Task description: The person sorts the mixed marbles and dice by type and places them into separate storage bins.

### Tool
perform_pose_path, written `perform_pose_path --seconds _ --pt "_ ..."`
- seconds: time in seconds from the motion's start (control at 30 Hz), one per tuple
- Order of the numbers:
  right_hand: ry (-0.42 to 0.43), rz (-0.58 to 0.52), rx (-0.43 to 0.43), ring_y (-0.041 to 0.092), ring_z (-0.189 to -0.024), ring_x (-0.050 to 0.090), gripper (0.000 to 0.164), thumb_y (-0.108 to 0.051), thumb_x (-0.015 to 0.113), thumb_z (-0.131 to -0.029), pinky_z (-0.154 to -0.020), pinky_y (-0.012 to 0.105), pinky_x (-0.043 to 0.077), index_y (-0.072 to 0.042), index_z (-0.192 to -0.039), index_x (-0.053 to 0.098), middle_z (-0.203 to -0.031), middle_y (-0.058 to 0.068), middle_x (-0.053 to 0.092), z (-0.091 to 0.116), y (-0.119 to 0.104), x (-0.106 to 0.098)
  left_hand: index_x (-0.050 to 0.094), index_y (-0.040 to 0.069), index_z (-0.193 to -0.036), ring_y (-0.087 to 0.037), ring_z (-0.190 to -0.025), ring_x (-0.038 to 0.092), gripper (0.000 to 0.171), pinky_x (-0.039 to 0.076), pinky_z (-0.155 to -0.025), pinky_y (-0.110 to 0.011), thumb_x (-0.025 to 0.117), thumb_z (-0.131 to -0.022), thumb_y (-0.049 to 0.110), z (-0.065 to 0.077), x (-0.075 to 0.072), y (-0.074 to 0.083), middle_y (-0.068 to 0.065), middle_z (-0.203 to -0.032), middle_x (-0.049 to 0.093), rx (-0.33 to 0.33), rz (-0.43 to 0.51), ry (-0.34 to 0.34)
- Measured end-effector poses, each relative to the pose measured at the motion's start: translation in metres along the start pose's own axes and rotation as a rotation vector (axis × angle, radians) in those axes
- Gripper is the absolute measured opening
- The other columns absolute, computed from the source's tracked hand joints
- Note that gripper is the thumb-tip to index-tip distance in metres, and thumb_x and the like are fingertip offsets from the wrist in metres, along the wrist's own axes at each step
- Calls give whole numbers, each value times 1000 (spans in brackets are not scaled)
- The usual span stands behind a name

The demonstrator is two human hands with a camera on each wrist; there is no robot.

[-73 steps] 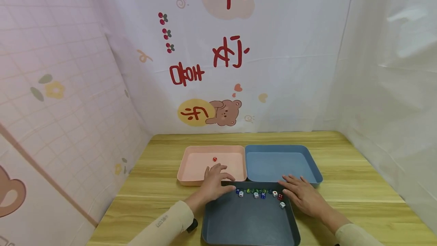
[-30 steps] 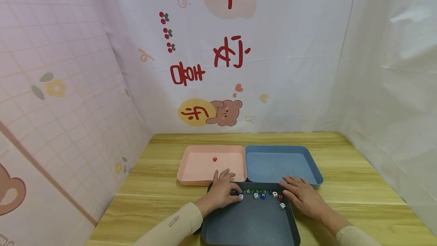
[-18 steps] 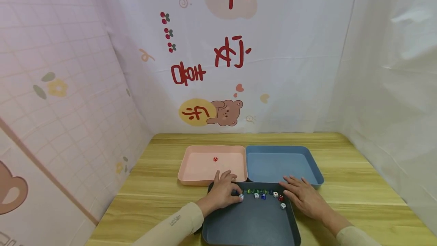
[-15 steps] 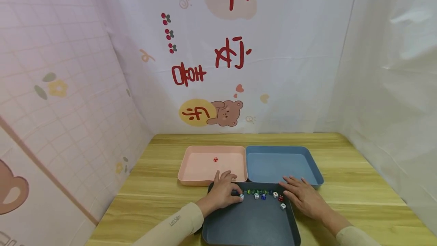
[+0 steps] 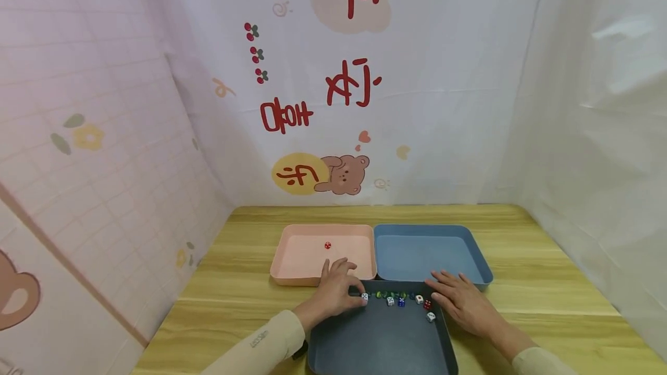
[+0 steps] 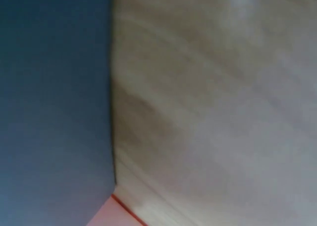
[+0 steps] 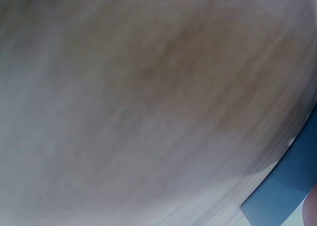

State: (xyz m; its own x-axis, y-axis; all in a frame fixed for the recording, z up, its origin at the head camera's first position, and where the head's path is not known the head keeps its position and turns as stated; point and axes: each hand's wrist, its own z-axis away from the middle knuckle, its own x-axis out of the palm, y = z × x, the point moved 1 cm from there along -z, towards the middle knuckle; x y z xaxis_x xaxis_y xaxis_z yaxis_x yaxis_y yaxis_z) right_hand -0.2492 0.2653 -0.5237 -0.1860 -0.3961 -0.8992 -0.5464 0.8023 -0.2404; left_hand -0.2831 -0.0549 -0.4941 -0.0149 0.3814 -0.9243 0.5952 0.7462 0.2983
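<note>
oddly, left hand pinches a white die; right hand flat; sleeve print unreadable.

Head view is evenly and softly lit, shadows faint, edges bowed by wide-angle distortion; both wrist views are blurred.

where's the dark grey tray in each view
Head: the dark grey tray sits bottom centre, nearest the person, with dice along its far edge and a hand at each far corner.
Left wrist: probably the blue-grey slab filling the left side, though too blurred to be sure.
Right wrist: not clearly in it.
Shared landmark: the wooden table.
</note>
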Motion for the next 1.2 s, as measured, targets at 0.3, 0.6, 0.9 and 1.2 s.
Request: perform_pose_path --seconds 0.3,0.6,0.9,1.2 --pt "8 6 -11 32 -123 39 36 -32 50 -92 -96 60 21 -18 -126 56 -132 8 47 -1 0 2 71 29 -79 -31 -127 28 14 5 -99 -62 73 -72 41 -2 -11 -8 -8 -124 50 -58 13 39" --pt "21 20 -13 32 -123 40 36 -32 52 -92 -96 59 22 -19 -125 57 -132 7 47 -1 1 2 70 28 -77 -32 -125 30 12 7 -98 -63 73 -72 39 -5 -19 -18 -10 -123 49 -102 44 75" --pt "26 25 -14 32 -123 40 35 -31 52 -92 -96 59 23 -19 -124 57 -132 8 47 0 0 0 70 26 -77 -34 -126 30 13 7 -98 -64 72 -73 38 -11 -27 -25 -11 -123 49 -113 58 99" --pt "42 24 -44 35 -121 41 35 -30 52 -92 -94 61 23 -17 -124 58 -131 10 48 -1 0 -1 68 30 -75 -31 -125 30 10 7 -98 -63 72 -73 39 -16 -35 -33 -9 -124 49 -155 58 115"
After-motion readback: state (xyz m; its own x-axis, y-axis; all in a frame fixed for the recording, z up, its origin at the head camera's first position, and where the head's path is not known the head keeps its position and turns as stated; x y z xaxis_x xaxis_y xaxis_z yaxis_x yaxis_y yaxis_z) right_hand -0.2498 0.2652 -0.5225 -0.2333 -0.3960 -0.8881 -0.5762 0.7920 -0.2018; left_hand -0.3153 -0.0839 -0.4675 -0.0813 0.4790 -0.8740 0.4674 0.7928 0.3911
